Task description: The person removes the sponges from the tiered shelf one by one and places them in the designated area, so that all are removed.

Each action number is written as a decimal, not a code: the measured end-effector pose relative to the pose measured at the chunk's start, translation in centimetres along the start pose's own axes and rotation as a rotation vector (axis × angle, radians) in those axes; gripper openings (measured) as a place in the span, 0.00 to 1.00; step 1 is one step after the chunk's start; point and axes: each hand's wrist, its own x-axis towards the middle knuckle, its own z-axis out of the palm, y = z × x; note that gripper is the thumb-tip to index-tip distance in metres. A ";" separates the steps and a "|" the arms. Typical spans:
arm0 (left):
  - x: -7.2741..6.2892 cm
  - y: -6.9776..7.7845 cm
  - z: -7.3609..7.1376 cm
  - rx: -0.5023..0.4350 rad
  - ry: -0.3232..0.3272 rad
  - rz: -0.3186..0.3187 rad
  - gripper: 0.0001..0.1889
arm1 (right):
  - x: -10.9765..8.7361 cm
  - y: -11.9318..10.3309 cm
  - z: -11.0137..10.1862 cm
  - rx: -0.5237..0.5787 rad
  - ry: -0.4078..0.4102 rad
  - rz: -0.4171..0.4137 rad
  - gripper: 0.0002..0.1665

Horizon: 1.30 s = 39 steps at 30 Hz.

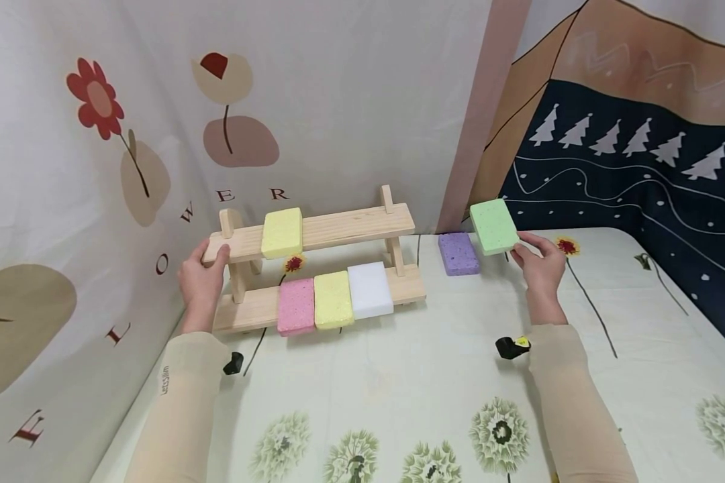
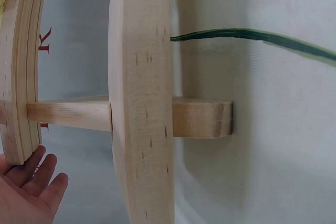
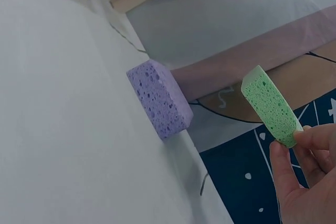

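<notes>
1. On the left of the surface point(image 1: 429, 362): one two-tier wooden shelf point(image 1: 350, 225).
2. Upper tier: one yellow sponge point(image 1: 282, 233), left of the middle.
3. Lower tier, left to right: one pink sponge point(image 1: 296, 307), a second yellow sponge point(image 1: 333, 300), one white block point(image 1: 371, 290); all appear to overhang the near edge.
4. Left hand point(image 1: 201, 285): clamped on the upper tier's left end.
5. Right hand point(image 1: 542, 263): thumb and fingers together on one green sponge point(image 1: 494, 227), pinched at its near right corner, raised above the surface.
6. Far edge, right of the shelf: one purple sponge point(image 1: 458, 254), apart from the green one.
7. Room: plank shows right of the upper sponge and at both lower ends; printed cloth stretches between the forearms.
</notes>
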 end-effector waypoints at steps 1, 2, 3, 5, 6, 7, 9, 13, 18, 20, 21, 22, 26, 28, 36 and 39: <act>0.0 0.0 0.0 0.000 0.000 0.001 0.35 | 0.0 0.1 0.0 0.009 0.000 0.000 0.20; 0.0 0.0 0.0 0.000 0.000 0.000 0.35 | 0.0 0.2 -0.1 0.002 0.001 -0.005 0.19; 0.0 0.0 0.0 0.000 -0.001 -0.001 0.35 | 0.1 0.4 -0.1 0.002 0.002 -0.004 0.18; 0.0 0.0 0.0 -0.001 -0.001 -0.004 0.36 | 0.1 0.5 -0.2 -0.025 0.006 -0.008 0.17; 0.0 -0.1 0.0 -0.002 -0.002 -0.006 0.36 | 0.1 0.6 -0.2 -0.045 0.009 -0.008 0.17; 0.0 -0.1 0.0 -0.002 -0.002 -0.008 0.36 | 0.1 0.6 -0.3 -0.045 0.009 0.005 0.17; 0.1 -0.1 0.0 -0.003 -0.001 -0.009 0.36 | 0.2 0.6 -0.4 -0.055 0.016 0.027 0.17; 0.1 -0.1 0.0 -0.005 -0.001 -0.008 0.36 | 0.4 0.5 -0.6 -0.055 0.021 0.068 0.19; 0.0 0.0 0.0 -0.007 -0.007 -0.019 0.36 | 0.5 0.8 -0.7 -0.076 0.028 0.071 0.19; 0.0 0.0 0.0 -0.009 -0.010 -0.026 0.37 | 0.5 0.9 -0.8 -0.083 0.030 0.068 0.18; 0.0 0.0 0.0 -0.011 -0.012 -0.030 0.37 | 0.5 0.9 -0.8 -0.086 0.030 0.070 0.18; 0.0 0.0 0.0 -0.011 -0.013 -0.032 0.37 | 0.5 1.0 -0.9 -0.090 0.030 0.070 0.18; 0.0 0.0 0.0 -0.013 -0.012 -0.033 0.37 | 0.7 1.2 -1.0 -0.094 0.032 0.086 0.18; 0.0 0.0 0.0 -0.013 -0.009 -0.029 0.36 | 0.7 1.4 -1.0 -0.101 0.034 0.093 0.18; -0.1 0.0 0.0 -0.011 -0.006 -0.024 0.36 | 1.1 2.1 -1.4 -0.170 0.034 0.109 0.19; -0.1 0.1 0.0 -0.014 -0.004 -0.023 0.36 | 1.4 2.5 -1.5 -0.201 0.034 0.126 0.21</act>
